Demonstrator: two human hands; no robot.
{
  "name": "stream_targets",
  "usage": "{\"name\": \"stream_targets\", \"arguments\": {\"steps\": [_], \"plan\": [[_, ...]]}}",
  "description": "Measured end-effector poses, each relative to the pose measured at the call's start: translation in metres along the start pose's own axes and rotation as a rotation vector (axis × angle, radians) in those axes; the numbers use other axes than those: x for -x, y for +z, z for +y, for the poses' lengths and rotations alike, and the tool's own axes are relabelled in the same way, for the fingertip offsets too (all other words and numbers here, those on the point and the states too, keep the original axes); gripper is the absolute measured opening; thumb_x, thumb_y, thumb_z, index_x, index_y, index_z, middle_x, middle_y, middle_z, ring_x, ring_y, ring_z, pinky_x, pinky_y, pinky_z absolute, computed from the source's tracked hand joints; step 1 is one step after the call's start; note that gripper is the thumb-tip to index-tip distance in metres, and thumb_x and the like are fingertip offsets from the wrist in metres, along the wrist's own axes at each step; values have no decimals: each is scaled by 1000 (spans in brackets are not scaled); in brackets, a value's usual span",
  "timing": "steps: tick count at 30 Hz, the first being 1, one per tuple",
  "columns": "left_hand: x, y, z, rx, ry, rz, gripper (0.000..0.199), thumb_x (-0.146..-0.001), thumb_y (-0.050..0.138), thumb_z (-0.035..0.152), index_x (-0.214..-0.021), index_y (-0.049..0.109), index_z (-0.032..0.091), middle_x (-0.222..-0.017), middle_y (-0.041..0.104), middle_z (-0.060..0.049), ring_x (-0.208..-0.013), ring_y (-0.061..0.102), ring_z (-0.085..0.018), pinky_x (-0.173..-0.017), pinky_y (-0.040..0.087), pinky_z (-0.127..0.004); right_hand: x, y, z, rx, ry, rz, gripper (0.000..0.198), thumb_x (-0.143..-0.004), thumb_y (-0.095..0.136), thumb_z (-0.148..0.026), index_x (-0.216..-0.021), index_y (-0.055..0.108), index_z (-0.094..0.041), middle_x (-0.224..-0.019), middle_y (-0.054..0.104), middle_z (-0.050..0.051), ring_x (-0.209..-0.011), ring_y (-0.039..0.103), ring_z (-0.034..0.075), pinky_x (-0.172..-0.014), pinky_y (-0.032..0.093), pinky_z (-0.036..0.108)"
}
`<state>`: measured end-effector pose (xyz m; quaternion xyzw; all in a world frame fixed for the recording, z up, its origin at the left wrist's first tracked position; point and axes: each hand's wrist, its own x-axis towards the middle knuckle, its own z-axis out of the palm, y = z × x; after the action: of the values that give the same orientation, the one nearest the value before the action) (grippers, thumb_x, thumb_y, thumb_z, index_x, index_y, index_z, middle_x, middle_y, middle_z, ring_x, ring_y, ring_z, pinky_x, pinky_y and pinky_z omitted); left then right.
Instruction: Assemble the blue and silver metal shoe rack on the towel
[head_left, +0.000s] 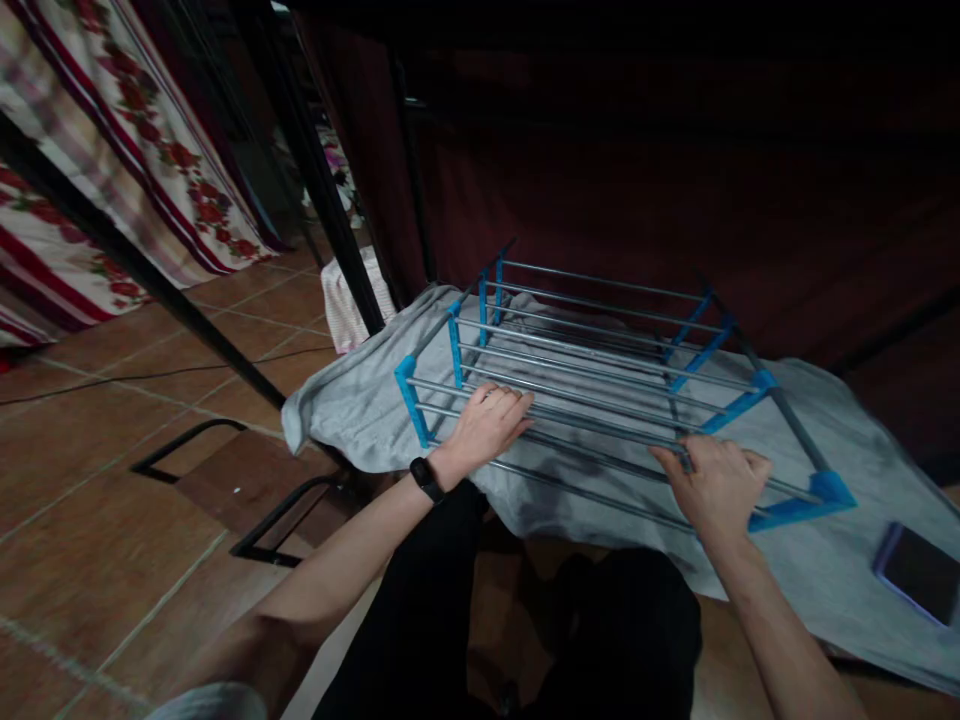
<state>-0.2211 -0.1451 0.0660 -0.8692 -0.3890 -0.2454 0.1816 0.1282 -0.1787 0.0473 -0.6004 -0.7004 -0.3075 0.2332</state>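
A rack of thin metal rods (600, 352) with blue plastic corner joints (831, 490), resembling a shoe rack, rests on a grey cloth (352, 415). My left hand (487, 425), with a dark band on the wrist, is closed over a front rod left of the middle. Toward the right end of the same side, my right hand (716, 485) has its fingers curled round the front rod. The fingertips of both hands are partly hidden behind the rods.
A phone (921, 570) lies on the cloth at the right. Black metal poles (322, 170) stand at the left, by a floral curtain (180, 155). A low brown seat with black metal handles (217, 480) stands on the tiled floor (97, 510). Dark red fabric (637, 200) hangs behind the rack.
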Motion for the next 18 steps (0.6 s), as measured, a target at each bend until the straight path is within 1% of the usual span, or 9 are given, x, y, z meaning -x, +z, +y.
{"name": "stream_targets", "arguments": {"steps": [3,6,10,13,15,18], "plan": [[-3,7,4,-35,-32,-3,22,-98,43,30,-108,57,16,-87,61,-7,-85,56,-21,-78,38,-38,1,1,1,23,-20,27,45,-90,49,-61,-74,60,-20,-65,60,3,-70,50,21,-73,23,36],[-5,9,3,-72,-51,-5,19,-98,43,29,-94,58,18,-82,57,-6,-80,54,-20,-73,35,-37,1,2,2,27,-32,38,48,-90,46,-63,-70,58,-21,-62,57,2,-68,47,20,-71,22,35],[-5,10,1,-82,-25,-9,19,-98,43,28,-89,57,18,-81,56,-6,-78,52,-20,-70,33,-37,2,4,5,13,-65,57,49,-90,48,-61,-65,55,-20,-60,57,2,-67,44,19,-70,21,35],[-4,13,0,-91,-9,3,19,-98,45,27,-86,56,19,-79,56,-5,-77,51,-20,-69,32,-36,3,4,6,23,-95,32,47,-91,49,-57,-61,52,-20,-59,57,2,-66,43,18,-70,20,35],[-3,16,0,-106,-19,21,19,-97,47,27,-84,56,19,-77,56,-5,-76,51,-20,-69,32,-36,4,5,5,25,-69,21,44,-91,50,-54,-64,55,-20,-61,58,2,-67,43,18,-70,20,36],[-3,18,0,-128,-44,31,20,-98,47,30,-83,56,20,-74,55,-5,-77,50,-21,-68,31,-36,5,4,3,-12,-20,8,39,-91,52,-52,-74,62,-19,-66,62,4,-70,45,20,-71,20,36]]}}
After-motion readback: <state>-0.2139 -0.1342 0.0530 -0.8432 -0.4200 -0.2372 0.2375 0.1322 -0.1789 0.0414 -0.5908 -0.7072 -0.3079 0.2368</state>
